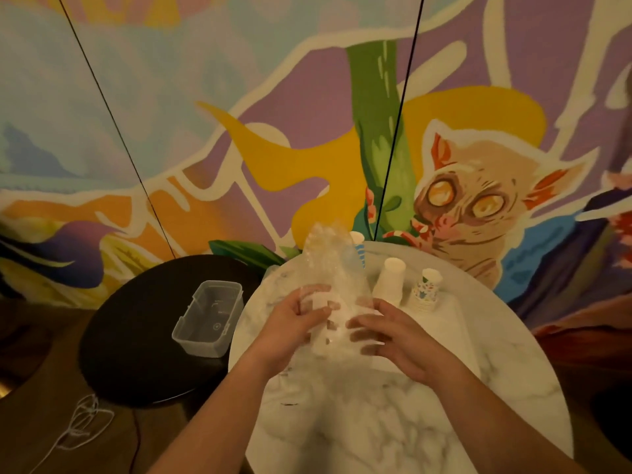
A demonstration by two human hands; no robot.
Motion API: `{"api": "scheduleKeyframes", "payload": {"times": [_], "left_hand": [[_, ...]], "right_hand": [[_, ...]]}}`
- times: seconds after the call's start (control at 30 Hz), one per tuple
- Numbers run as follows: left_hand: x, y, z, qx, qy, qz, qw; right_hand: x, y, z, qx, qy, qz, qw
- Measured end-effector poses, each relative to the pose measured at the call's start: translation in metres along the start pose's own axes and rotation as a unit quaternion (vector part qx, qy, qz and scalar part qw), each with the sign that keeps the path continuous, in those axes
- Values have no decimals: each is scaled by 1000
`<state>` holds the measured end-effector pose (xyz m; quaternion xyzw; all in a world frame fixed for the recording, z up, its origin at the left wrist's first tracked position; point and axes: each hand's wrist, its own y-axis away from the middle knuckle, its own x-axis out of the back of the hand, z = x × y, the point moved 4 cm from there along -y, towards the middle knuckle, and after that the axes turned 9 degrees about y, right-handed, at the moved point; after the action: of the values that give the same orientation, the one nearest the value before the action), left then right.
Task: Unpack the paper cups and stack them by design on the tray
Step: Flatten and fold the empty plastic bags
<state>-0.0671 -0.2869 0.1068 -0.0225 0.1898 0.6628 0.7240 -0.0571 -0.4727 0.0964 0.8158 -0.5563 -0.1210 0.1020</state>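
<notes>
Far to my left, a loose white cord [80, 425] lies coiled on the dark floor. Next to it stands a round black side table [136, 336], and near its right edge sits a clear plastic container [208, 318] with no lid on it.

Just right of that begins the round white marble table [376, 422] in front of me. My left hand [294, 323] is raised over it, fingers curled around the lower end of a clear plastic sleeve [328, 265] with white paper cups [325, 331] inside; the thumb lies across the front of the wrap. The crumpled upper end of the sleeve stands up and tilts away from me, toward the wall. Behind it, partly hidden, a cup with blue markings [357, 246] stands near the table's far edge.

My right hand [393, 336] meets the same bundle from the other side, fingers bent against the plastic at the cups' open end. The blur keeps me from telling whether it truly grips or only presses there.

Beyond my right hand, a white tray [444, 319] rests on the marble. On it stands an upside-down stack of plain white cups [390, 280], and just to its right a shorter upside-down stack of cups with a colourful speckled print [427, 292]. The two stacks are close but not touching.

Behind everything runs a painted mural [461, 193] showing a wide-eyed animal.
</notes>
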Motion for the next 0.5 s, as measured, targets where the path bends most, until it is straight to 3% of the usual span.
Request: {"api": "scheduleKeyframes", "payload": {"times": [0.1, 0.27, 0.4, 0.5], "left_hand": [[-20, 2, 7, -57, -66, -15, 996], [-47, 6, 12, -75, -102, -8, 992], [-55, 7, 12, -67, -16, 11, 998], [-52, 3, 2, -8, 97, 22, 995]], "right_hand": [[16, 13, -4, 20, 30, 8, 999], [38, 22, -11, 65, 15, 60, 996], [49, 21, -14, 79, 8, 83, 993], [53, 18, -22, 97, 27, 85, 991]]}}
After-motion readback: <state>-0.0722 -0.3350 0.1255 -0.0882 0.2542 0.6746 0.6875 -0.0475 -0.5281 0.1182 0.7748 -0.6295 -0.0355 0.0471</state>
